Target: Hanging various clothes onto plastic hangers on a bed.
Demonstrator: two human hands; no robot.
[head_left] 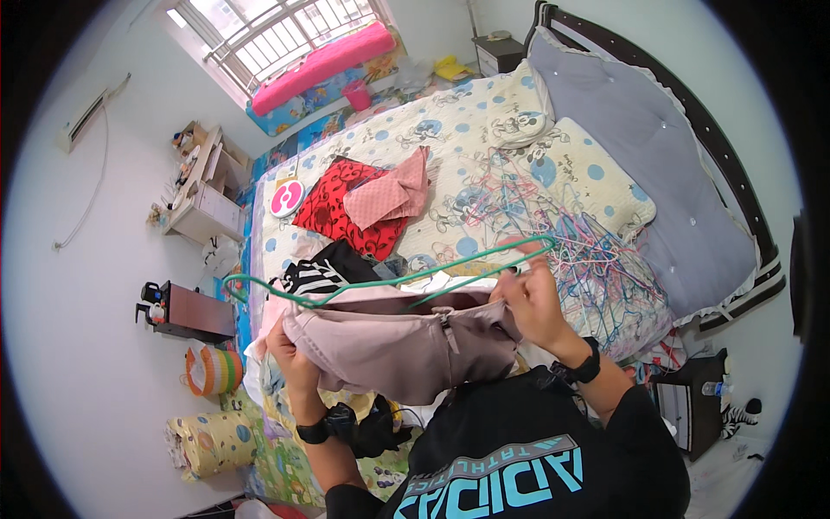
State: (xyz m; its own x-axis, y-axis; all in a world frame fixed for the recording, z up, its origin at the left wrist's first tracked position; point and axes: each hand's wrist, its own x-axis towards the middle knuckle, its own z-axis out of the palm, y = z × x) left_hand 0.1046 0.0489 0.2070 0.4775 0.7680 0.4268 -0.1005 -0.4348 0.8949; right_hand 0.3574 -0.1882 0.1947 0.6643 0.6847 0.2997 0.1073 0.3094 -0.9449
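Note:
In front of my body I hold up a mauve pair of pants (pixel 389 350) by the waist, with a small tie at the front of the waistband. Closed on the waistband's left end is my left hand (pixel 296 359). A green clothes hanger (pixel 406 278) lies across the waist opening, its left end sticking out past the fabric. My right hand (pixel 538 303) is closed at the right end, its fingers around the hanger and at the edge of the pants. How far the hanger reaches inside is partly hidden.
A tangle of colourful hangers (pixel 596 268) covers the bed's right side. Beyond the pants lie a red patterned cloth (pixel 324 203), a pink checked cloth (pixel 380 197), a black garment (pixel 341 264) and a pink-white disc (pixel 287 199). An orange-green basket (pixel 213 370) stands left.

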